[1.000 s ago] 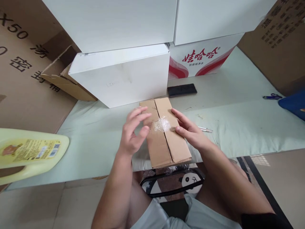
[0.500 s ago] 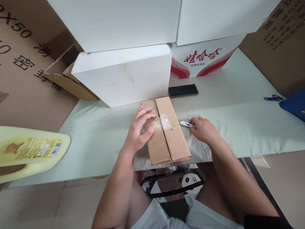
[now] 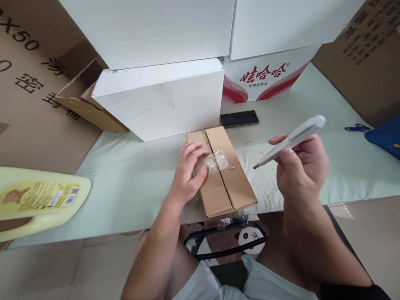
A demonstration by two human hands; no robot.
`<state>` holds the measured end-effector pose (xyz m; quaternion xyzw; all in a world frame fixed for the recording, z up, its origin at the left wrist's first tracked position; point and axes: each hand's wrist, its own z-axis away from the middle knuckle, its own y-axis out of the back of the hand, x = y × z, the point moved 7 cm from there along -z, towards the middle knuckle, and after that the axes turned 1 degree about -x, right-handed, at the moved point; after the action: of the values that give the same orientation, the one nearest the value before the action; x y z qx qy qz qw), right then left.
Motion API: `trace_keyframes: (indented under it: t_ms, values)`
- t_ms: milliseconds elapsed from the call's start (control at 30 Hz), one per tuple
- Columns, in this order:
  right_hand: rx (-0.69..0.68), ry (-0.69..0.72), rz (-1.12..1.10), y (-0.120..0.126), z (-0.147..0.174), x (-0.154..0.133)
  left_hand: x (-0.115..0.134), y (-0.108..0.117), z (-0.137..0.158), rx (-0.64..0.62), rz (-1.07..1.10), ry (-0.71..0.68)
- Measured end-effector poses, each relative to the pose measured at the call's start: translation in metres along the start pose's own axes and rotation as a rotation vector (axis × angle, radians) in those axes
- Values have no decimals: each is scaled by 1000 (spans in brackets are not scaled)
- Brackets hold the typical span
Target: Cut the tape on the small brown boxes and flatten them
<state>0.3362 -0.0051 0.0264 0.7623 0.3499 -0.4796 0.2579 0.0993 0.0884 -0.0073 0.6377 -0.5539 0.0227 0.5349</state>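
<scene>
A small cardboard box [image 3: 240, 183] lies on the cloth-covered table in front of me, its two top flaps meeting at a narrow gap. Clear tape [image 3: 220, 160] crosses the middle of that seam, crumpled. On the box's left side rests my left hand [image 3: 190, 175], fingers spread over the top without gripping. My right hand [image 3: 301, 166] is raised to the right of the box, closed around a white utility knife [image 3: 292, 139]. The knife's dark tip points down and left toward the box, apart from it.
A black phone [image 3: 240, 118] lies behind the box, before stacked white cartons [image 3: 162, 100]. A yellow jug [image 3: 43, 200] stands at left, near a large brown carton [image 3: 28, 104]. To the right are a dark blue small item [image 3: 356, 128] and a blue object [image 3: 386, 137].
My right hand has lifted the utility knife off the table, moving right and turning its tip down. The box and my left hand have shifted slightly right.
</scene>
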Motion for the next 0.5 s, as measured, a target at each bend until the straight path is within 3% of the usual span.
trace_keyframes:
  t_ms: [133,233,367,500]
  values:
    - [-26,-73,-174,-6,0,-6,0,-2,1,-6,-33,14]
    - [-54,-34,-272,-7,-2,-15,1,-3,1,-18,-26,19]
    - [13,-4,-246,-2,-3,-21,2,-3,2,-3,-11,20]
    - [-3,-75,-228,-5,2,-15,0,-4,2,4,-14,32]
